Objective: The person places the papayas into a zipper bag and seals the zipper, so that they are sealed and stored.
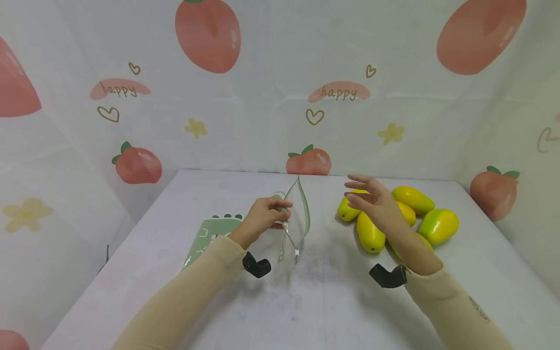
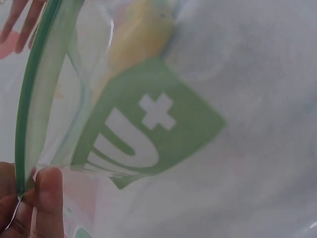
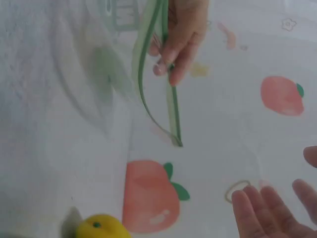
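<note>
With the bag (image 1: 307,214) as centre in the head view, a flat piece (image 1: 210,238) lies on the counter (image 1: 323,301) near nine o'clock, mangoes (image 1: 408,214) on the counter at three, the curtain (image 1: 262,121) behind at twelve.

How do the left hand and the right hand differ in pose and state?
The left hand pinches the clear bag; the right hand holds nothing. The left hand is curled, while the right hand is relaxed and spread. Both come out of beige sleeves.
</note>
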### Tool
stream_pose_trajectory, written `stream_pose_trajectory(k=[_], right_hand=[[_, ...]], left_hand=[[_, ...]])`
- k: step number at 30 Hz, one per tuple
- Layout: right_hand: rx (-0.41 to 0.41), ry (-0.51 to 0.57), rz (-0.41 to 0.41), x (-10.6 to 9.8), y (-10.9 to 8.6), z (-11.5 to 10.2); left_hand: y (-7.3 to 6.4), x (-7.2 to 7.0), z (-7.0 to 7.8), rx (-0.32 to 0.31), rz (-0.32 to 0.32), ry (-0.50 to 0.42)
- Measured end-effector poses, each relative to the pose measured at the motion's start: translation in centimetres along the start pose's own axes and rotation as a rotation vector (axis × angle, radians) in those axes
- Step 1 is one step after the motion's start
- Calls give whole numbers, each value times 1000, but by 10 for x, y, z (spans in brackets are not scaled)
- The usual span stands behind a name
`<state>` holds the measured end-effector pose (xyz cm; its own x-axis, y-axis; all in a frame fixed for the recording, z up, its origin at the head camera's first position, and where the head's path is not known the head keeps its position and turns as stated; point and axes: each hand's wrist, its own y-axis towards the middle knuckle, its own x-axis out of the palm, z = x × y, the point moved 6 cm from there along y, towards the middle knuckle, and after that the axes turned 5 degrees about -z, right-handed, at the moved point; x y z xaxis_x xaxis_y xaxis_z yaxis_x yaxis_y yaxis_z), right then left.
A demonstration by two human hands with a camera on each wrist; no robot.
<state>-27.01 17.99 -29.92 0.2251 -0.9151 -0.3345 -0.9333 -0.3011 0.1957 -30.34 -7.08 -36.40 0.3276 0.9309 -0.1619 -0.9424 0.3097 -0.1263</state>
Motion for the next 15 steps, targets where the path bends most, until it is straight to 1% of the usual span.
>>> stream_pose_trajectory(k=[6,11,15], right_hand=[[-83,-61,52,-23,-13,-6],[-149,-127,126,-45,-24,-4],[-168,-200,193,-60,-35,-1]], left_hand=[[0,-1,0,-1,3,7],[2,-1,-2,2,4,5],[3,-1,-4,4,4,3]])
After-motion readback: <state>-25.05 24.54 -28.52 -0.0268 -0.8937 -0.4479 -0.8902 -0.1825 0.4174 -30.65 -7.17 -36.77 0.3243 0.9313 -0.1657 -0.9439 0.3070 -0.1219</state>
